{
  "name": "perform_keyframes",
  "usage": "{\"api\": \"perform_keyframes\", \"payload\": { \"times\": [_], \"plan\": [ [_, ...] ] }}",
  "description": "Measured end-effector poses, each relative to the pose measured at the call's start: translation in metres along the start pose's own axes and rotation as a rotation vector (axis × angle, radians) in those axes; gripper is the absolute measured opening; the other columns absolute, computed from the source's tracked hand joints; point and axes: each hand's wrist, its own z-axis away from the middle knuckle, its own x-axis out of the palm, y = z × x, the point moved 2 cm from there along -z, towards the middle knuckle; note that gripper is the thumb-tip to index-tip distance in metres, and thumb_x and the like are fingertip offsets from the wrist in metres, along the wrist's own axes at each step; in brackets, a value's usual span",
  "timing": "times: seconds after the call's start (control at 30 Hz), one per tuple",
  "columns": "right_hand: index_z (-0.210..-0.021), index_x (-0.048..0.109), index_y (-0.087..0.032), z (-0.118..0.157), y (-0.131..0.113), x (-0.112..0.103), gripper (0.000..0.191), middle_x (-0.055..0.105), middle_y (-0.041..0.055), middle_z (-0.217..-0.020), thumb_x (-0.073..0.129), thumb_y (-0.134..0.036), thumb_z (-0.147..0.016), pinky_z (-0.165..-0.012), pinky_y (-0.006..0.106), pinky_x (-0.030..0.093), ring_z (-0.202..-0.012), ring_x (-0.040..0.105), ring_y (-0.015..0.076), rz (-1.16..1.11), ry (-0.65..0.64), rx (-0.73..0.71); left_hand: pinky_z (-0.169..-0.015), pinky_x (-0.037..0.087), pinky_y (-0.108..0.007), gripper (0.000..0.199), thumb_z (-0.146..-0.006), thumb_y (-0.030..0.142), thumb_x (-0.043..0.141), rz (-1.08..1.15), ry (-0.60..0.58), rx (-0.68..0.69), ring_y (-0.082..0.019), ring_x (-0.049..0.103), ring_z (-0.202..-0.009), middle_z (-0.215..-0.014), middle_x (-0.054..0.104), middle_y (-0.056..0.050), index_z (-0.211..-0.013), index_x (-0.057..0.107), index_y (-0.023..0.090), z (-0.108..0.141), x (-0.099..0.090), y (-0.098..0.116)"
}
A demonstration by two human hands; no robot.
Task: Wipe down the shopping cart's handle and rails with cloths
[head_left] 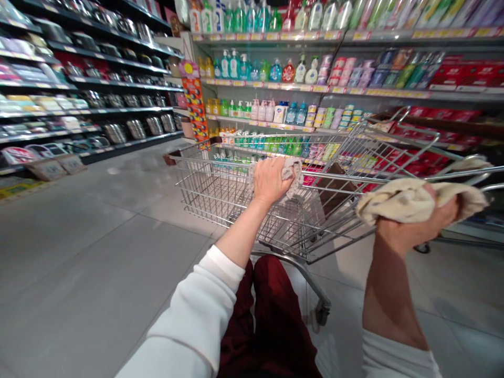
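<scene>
A wire shopping cart (205, 202) stands crosswise in front of me. My left hand (270, 180) is closed around a light patterned cloth (293, 170), pressed on the cart's near top rail. At the right, my right hand (417, 226) grips a bunched cream cloth (397, 199) beside the handle end of the cart. Folds of that cloth hide most of the right fingers. Whether the right cloth touches the rail behind it, I cannot tell.
Shelves of pump bottles and tubs (275, 84) line the back. Pots (114, 131) fill dark shelves at the left, with cardboard boxes (55, 168) on the floor below. A caster wheel (323, 312) of the cart stands near my legs. Grey tiles (98, 252) cover the floor.
</scene>
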Motion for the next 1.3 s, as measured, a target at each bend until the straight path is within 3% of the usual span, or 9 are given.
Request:
{"api": "perform_keyframes", "payload": {
  "times": [0.1,0.17,0.37,0.5,0.67,0.77,0.9,1.1,1.3],
  "plan": [
    [-0.134,0.068,-0.019,0.048,-0.007,-0.009,0.053,0.057,0.0243,-0.137,0.065,-0.047,-0.09,-0.104,0.063,0.042,-0.129,0.051,0.0475,0.134,0.03,-0.176,-0.09,0.037,-0.039,0.035,-0.103,0.047,0.036,-0.009,0.004,-0.005,-0.025,0.055,-0.098,-0.102,0.069,-0.008,-0.103,0.062,0.024,0.0,0.0,0.0],
    [-0.133,0.068,-0.019,0.082,-0.013,-0.017,0.05,0.06,0.0235,-0.133,0.064,-0.045,-0.09,-0.1,0.059,0.047,-0.125,0.056,0.0439,0.145,-0.079,-0.245,-0.089,0.037,-0.039,0.035,-0.104,0.048,0.036,-0.015,0.013,0.003,-0.025,0.056,-0.098,-0.101,0.069,-0.008,-0.103,0.062,0.024,0.0,0.001,0.0],
    [-0.127,0.072,-0.021,0.155,-0.017,-0.033,0.041,0.06,0.02,-0.134,0.063,-0.037,-0.09,-0.103,0.053,0.049,-0.126,0.056,0.0352,0.183,-0.407,-0.158,-0.089,0.038,-0.039,0.036,-0.104,0.048,0.036,-0.027,0.024,0.013,-0.025,0.056,-0.097,-0.102,0.069,-0.007,-0.105,0.062,0.023,0.0,0.004,-0.002],
    [-0.109,0.078,-0.02,0.136,-0.023,-0.039,0.03,0.07,0.0154,-0.12,0.063,-0.04,-0.091,-0.104,0.049,0.048,-0.116,0.063,0.0305,0.132,-0.318,-0.133,-0.088,0.038,-0.039,0.037,-0.104,0.049,0.035,-0.019,0.034,0.018,-0.025,0.057,-0.097,-0.1,0.069,-0.007,-0.105,0.062,0.024,0.0,0.004,-0.001],
    [-0.106,0.08,-0.015,0.044,-0.053,-0.048,0.039,0.074,0.0171,-0.115,0.067,-0.048,-0.09,-0.098,0.049,0.054,-0.114,0.069,0.0338,0.074,-0.057,-0.059,-0.087,0.037,-0.039,0.035,-0.104,0.047,0.036,-0.022,0.047,0.011,-0.025,0.057,-0.095,-0.098,0.069,-0.007,-0.103,0.062,0.024,0.0,0.003,-0.001],
    [-0.116,0.079,-0.018,-0.009,-0.071,-0.041,0.037,0.07,0.0172,-0.128,0.067,-0.044,-0.092,-0.101,0.053,0.053,-0.123,0.065,0.0353,0.038,0.102,-0.169,-0.086,0.037,-0.04,0.033,-0.104,0.046,0.036,-0.019,0.056,0.012,-0.026,0.057,-0.095,-0.098,0.068,-0.008,-0.103,0.062,0.025,0.001,0.002,-0.001],
    [-0.13,0.073,-0.022,-0.041,-0.074,-0.011,0.04,0.063,0.0169,-0.139,0.063,-0.037,-0.095,-0.106,0.055,0.049,-0.132,0.058,0.0366,0.094,-0.019,-0.293,-0.086,0.037,-0.04,0.033,-0.103,0.046,0.036,-0.022,0.039,0.012,-0.025,0.056,-0.095,-0.097,0.068,-0.007,-0.102,0.061,0.025,0.0,0.001,-0.002],
    [-0.131,0.071,-0.017,0.005,-0.083,0.009,0.05,0.063,0.0211,-0.137,0.056,-0.048,-0.095,-0.105,0.052,0.048,-0.129,0.057,0.0382,0.072,-0.052,-0.335,-0.086,0.037,-0.04,0.035,-0.104,0.048,0.036,-0.027,0.033,0.012,-0.025,0.056,-0.094,-0.099,0.068,-0.007,-0.1,0.061,0.024,0.0,0.001,0.0],
    [-0.132,0.071,-0.023,0.101,-0.095,0.0,0.049,0.067,0.014,-0.137,0.063,-0.023,-0.084,-0.094,0.036,0.051,-0.106,0.069,0.0268,0.155,-0.565,-0.332,-0.088,0.037,-0.039,0.033,-0.103,0.047,0.037,-0.013,0.034,0.007,-0.025,0.055,-0.096,-0.1,0.069,-0.007,-0.101,0.061,0.024,0.0,0.003,-0.002]
  ]
}}
